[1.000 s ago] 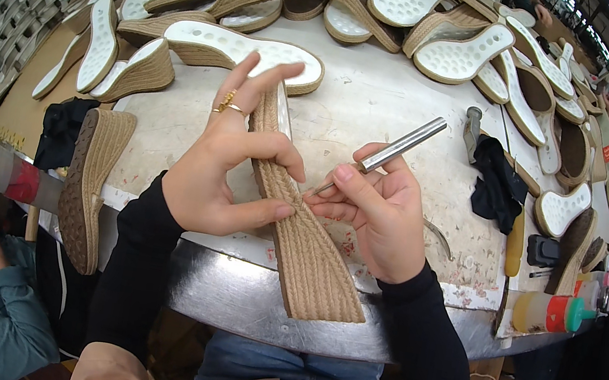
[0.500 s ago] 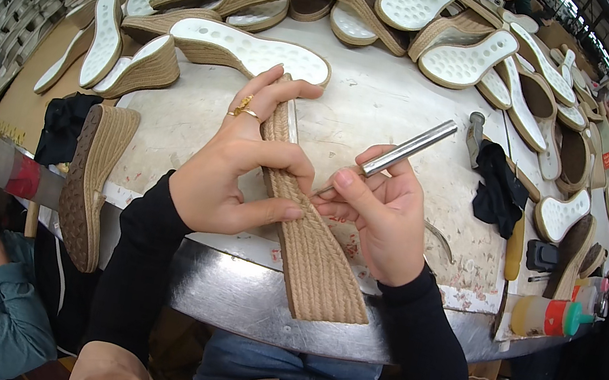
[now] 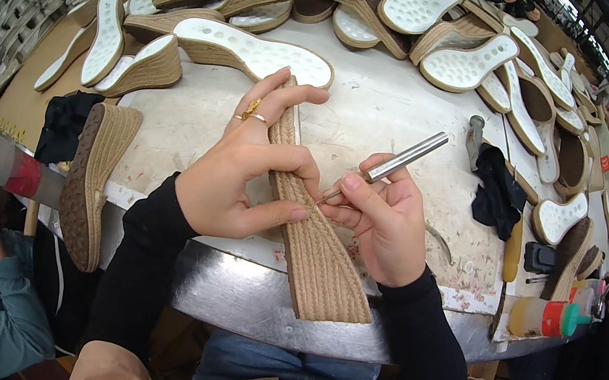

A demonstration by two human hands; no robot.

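Left hand (image 3: 238,179) grips the rope-wrapped wedge sole (image 3: 313,232) at the surface's (image 3: 381,114) near edge; right hand (image 3: 384,219) clasps a metal awl (image 3: 393,165) at its braid. Wrapping looks complete; finishing apparently remains.

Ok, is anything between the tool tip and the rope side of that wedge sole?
Nothing visible: the metal tool in the right hand has its tip at the rope-wrapped wedge sole, beside the left hand thumb.

A worn white worktable (image 3: 381,114) carries rope-wrapped wedge soles (image 3: 455,58) across the top, and a black cloth (image 3: 499,194) at right.
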